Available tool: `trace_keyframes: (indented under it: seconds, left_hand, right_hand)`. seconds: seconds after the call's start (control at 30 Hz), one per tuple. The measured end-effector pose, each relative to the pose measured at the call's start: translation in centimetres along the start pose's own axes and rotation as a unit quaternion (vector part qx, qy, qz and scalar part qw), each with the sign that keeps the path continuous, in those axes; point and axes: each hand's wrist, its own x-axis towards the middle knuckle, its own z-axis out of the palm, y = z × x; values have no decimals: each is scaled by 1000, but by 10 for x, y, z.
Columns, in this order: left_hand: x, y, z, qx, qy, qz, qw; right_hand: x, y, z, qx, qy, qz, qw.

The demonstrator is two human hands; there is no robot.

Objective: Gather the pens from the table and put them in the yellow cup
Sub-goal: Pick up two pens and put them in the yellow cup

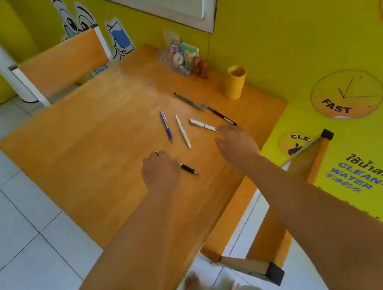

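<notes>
Several pens lie on the wooden table (97,141). A blue pen (166,126), a white pen (183,131), a white and silver pen (203,125), a black pen (220,115) and a grey pen (188,101) are spread near the middle. The yellow cup (235,82) stands upright by the wall, at the table's far right. My left hand (160,169) is closed over one end of a black pen (188,168) that rests on the table. My right hand (236,143) hovers with fingers spread, its fingertips at the near end of the white and silver pen.
A clear organiser (179,53) with small items and a brown wooden object (201,66) stand at the table's far edge by the wall. One wooden chair (61,65) is at the far side, another (302,171) at the right. White floor tiles lie to the left.
</notes>
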Motion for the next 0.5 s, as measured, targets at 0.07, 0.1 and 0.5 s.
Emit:
trace_keyframes:
  seconds: [0.07,0.1,0.5]
  left_hand:
    - [9,1,5,4,-6,-34,999]
    - [13,2,11,14,-6,-45,999]
    - [57,25,35,16,-27,-134,990]
  right_hand:
    - [14,3,6,-6,-4,1,1000]
    - [22,6,11,-7,0,1,1000]
    - [100,12,56,-117,-27,-39,992]
